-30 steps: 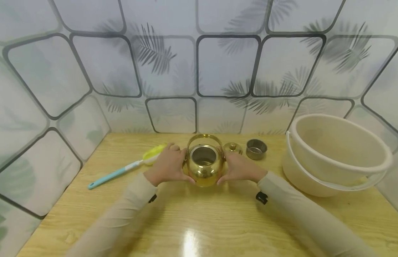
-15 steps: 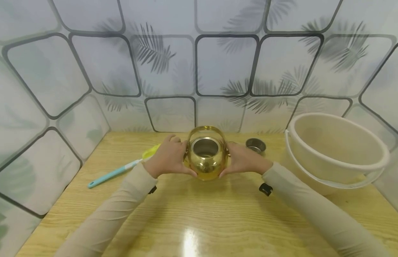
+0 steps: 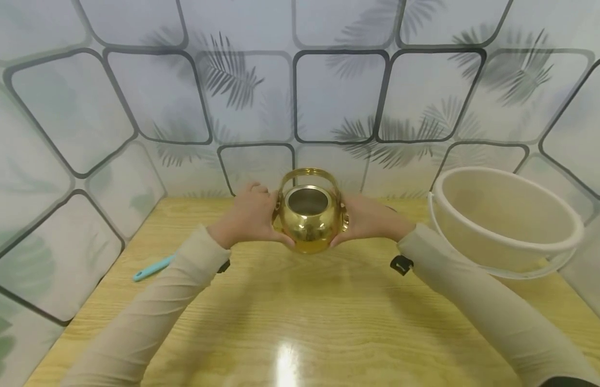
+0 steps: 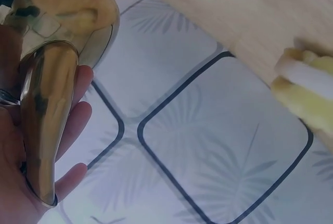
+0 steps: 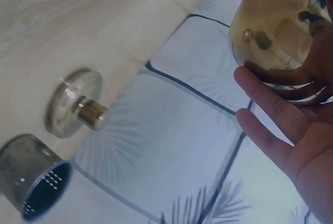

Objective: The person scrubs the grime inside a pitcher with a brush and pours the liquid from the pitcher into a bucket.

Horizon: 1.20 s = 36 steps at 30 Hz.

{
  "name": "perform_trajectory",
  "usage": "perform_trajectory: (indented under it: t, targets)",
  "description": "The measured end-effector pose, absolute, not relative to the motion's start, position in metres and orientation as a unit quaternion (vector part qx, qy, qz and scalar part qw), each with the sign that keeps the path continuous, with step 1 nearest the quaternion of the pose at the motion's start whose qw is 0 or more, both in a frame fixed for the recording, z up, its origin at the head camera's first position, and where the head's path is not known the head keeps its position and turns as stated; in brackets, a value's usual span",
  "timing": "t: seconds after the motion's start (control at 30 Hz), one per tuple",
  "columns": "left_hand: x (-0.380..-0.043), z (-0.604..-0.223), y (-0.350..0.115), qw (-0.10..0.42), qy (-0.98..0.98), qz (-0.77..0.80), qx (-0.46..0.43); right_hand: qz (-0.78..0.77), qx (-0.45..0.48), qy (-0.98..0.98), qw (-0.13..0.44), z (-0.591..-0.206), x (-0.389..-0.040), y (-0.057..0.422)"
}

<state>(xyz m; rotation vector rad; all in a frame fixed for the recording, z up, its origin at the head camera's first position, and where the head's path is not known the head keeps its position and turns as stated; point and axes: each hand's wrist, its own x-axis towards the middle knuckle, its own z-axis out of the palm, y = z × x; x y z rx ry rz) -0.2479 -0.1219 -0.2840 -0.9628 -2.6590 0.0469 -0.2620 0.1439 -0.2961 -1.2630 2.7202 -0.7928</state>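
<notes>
White wallpaper with dark rounded-square outlines and grey fern-leaf prints backs a yellowish wood-grain tabletop, which shows one bright glossy reflection. Both hands hold a polished gold-coloured metal teapot with a rounded belly. Left hand: thumb at the front, palm against the tapered gold spout. Right hand: thumb at the front, fingers along the opposite side. Teapot position: centre of the head view, above the tabletop, circular mouth upward and uncovered, arched gold handle raised. Beige sleeves cover both arms. Outward left: a smooth light-blue rod-shaped handle, partly covered by the sleeve; the left wrist view shows a blurred yellow tool head. Right wrist view: a gold disc-shaped lid with a cylindrical knob, near a grey perforated metal cup. Far right: a smooth cream bucket.
</notes>
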Motion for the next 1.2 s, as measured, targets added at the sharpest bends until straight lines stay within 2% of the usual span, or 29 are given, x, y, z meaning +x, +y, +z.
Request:
perform_trajectory:
  t: [0.13, 0.47, 0.93, 1.2]
  targets:
    - [-0.25, -0.269, -0.123, 0.147, -0.933, 0.025, -0.329, -0.281, -0.398, 0.872, 0.039, -0.285, -0.267, 0.143]
    - [-0.258, -0.232, -0.127, 0.146, -0.93, 0.038, -0.335, -0.259, -0.393, 0.882, 0.006, -0.252, -0.279, 0.139]
    - [-0.262, -0.185, -0.118, 0.141, -0.93, 0.04, -0.336, -0.216, -0.343, 0.914, 0.007, -0.205, -0.279, 0.146]
    - [-0.266, -0.163, -0.104, 0.18, -0.917, 0.061, -0.351, -0.208, -0.327, 0.922, 0.012, -0.178, -0.28, 0.163]
